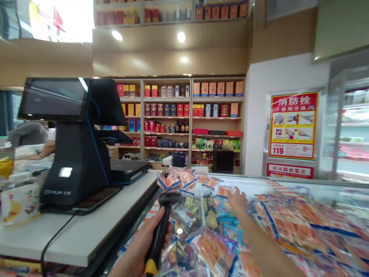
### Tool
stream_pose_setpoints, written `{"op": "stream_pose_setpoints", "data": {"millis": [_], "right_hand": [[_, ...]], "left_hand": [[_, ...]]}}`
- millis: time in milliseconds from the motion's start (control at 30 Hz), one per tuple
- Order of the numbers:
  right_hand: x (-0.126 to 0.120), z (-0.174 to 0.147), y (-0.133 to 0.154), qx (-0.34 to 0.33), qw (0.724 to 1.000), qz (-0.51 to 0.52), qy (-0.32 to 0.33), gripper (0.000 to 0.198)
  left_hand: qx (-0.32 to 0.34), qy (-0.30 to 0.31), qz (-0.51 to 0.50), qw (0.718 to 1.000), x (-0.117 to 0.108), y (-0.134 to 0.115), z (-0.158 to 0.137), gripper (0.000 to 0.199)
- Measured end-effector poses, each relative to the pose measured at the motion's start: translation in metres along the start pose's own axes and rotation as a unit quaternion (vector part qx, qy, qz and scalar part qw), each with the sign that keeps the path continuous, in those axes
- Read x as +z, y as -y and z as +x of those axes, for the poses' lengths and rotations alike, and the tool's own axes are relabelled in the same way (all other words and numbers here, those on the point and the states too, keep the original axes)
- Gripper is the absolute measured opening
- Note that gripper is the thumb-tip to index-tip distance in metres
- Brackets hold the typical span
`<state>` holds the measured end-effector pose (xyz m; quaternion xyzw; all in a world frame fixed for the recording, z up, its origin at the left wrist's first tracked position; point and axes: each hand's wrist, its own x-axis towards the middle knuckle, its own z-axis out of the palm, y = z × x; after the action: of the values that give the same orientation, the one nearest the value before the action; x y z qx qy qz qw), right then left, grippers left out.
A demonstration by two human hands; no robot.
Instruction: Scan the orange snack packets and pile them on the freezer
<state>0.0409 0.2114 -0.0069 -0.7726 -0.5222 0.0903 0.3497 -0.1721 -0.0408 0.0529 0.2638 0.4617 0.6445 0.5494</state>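
My left hand [150,240] is wrapped round the handle of a black barcode scanner [161,227] with a yellow handle end, its head tilted up and away from me. My right hand [238,199] stretches out over the freezer, fingers apart, just beside a small clear pack [225,191] with orange-pink food in it. Whether the fingertips touch that pack, I cannot tell. Below my hands lie clear packs [215,252] with blue edges, and blue snack packs [232,231]. More orange-pink packs [184,179] are heaped at the far left corner.
On the left, a white counter [115,215] carries a black cash register [75,154] with a cable hanging off the front. A person's arm [47,148] shows behind it. Many more packs [294,219] fill the freezer's right side. Shelves [167,119] with boxes and bottles stand behind.
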Motion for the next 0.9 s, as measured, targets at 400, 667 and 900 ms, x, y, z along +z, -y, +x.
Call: {"op": "stream_pose_setpoints", "data": {"millis": [400, 667, 900], "right_hand": [[0.010, -0.017, -0.002, -0.361, 0.909, -0.150, 0.143, 0.033], [-0.040, -0.059, 0.009, -0.381, 0.894, -0.173, 0.162, 0.027], [-0.036, -0.041, -0.002, -0.354, 0.888, -0.146, 0.255, 0.044]], "left_hand": [[0.011, 0.041, 0.033, 0.999, -0.011, 0.003, 0.007, 0.022], [0.006, 0.050, 0.037, 0.998, -0.017, 0.000, -0.017, 0.017], [-0.009, 0.066, 0.064, 0.996, -0.021, -0.005, -0.027, 0.016]]}}
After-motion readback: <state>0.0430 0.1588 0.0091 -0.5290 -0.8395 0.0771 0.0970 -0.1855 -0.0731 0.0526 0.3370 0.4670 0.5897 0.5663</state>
